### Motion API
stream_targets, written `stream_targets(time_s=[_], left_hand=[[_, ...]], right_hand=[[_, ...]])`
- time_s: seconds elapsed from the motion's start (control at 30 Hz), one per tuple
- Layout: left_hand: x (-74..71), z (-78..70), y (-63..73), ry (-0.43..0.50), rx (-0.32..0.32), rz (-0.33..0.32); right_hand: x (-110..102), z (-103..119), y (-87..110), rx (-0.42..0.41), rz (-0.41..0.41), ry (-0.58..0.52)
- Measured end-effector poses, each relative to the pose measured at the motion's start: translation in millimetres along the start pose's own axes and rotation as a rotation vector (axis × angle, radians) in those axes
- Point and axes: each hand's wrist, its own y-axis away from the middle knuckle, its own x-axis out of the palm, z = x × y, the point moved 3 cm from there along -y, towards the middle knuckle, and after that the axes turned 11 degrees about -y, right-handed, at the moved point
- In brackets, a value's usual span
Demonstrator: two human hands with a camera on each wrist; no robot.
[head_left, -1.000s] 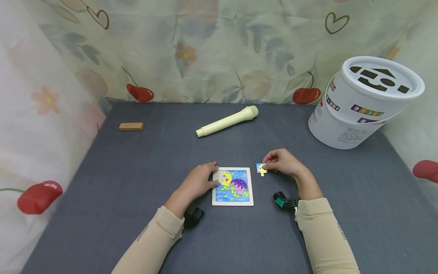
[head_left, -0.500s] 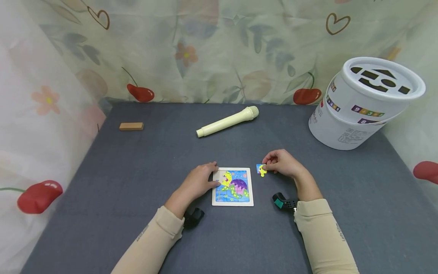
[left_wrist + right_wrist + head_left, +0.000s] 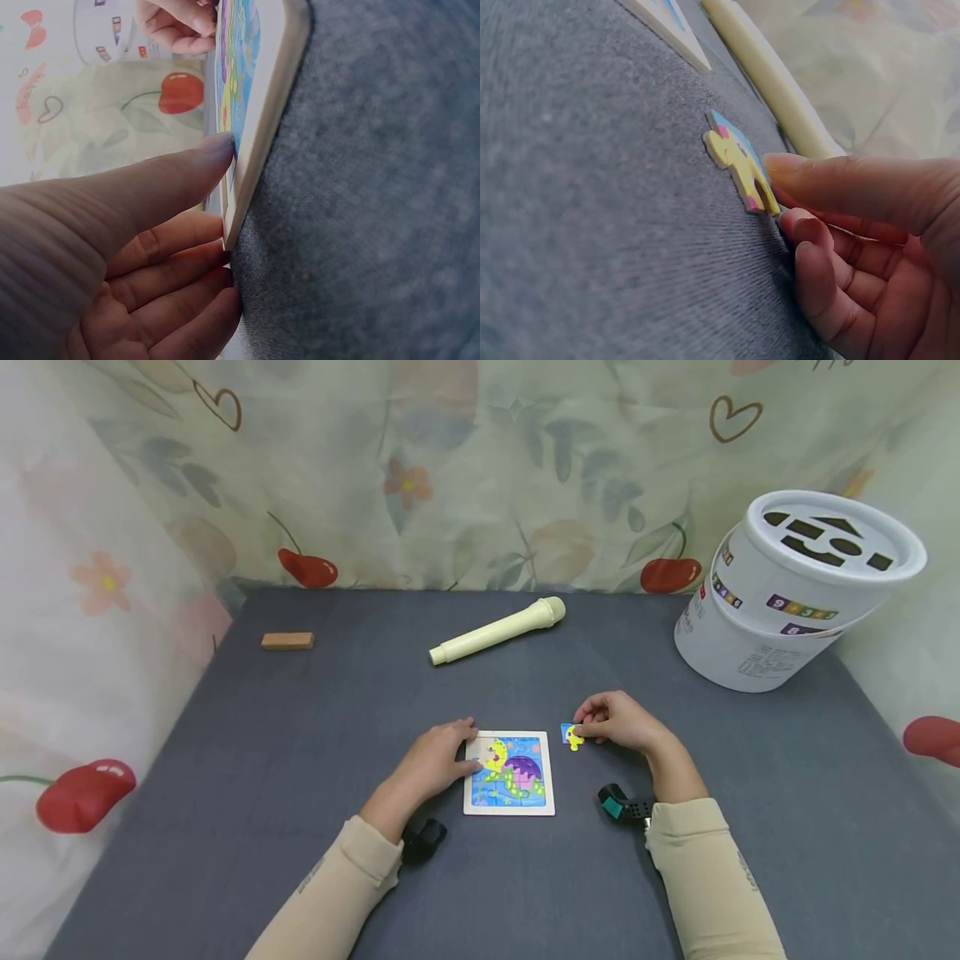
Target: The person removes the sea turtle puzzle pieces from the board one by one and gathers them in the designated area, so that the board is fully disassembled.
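A square jigsaw puzzle in a white frame lies on the table, its picture a sea creature with a purple shell. Its upper left shows a bare pale patch. My left hand rests at the frame's left side. In the left wrist view the thumb lies on the top face, while the extended fingers reach the corner. To the right of the frame, my right hand pinches a jigsaw piece, blue and yellow with a knob, close over the table. The index fingertip is partly hidden behind it.
A cream toy microphone lies beyond the puzzle. At the far left is a small wooden block. A white bucket with shaped holes in its lid stands at the right back. A printed curtain hangs behind the table.
The whole head view has shifted slightly. Both hands, the puzzle and the jigsaw piece keep about the same places relative to one another.
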Motion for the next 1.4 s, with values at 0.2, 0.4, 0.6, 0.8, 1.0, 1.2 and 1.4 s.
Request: stream_targets(time_s=[0.2, 0.4, 0.6, 0.8, 1.0, 1.2, 1.4], left_hand=[[1.7, 0.4, 0.2, 0.009, -0.002, 0.007], [-1.1, -2.5, -0.1, 0.006, -0.011, 0.050], [-2.6, -11.7, -1.6, -0.062, -0.012, 0.110], [0.0, -24.0, -5.6, -0.106, -0.025, 0.137], [5.1, -28.2, -7.2, -0.125, -0.012, 0.138], [7.0, -23.7, -6.9, -0.097, -0.002, 0.112], [6.9, -20.3, -7.1, -0.081, -0.002, 0.098]], right_hand=[[0.1, 1.8, 0.0, 0.019, -0.006, 0.021], [-1.7, 15.7, -1.1, 0.027, 0.003, 0.105], [-1.1, 35.6, -3.5, 0.017, -0.002, 0.171], [25.1, 55.3, -11.4, -0.003, 0.072, 0.163], [56.4, 68.8, -20.0, -0.069, 0.158, 0.146], [72.0, 68.5, -23.4, -0.088, 0.213, 0.174], [74.0, 64.8, -24.0, -0.104, 0.223, 0.199]])
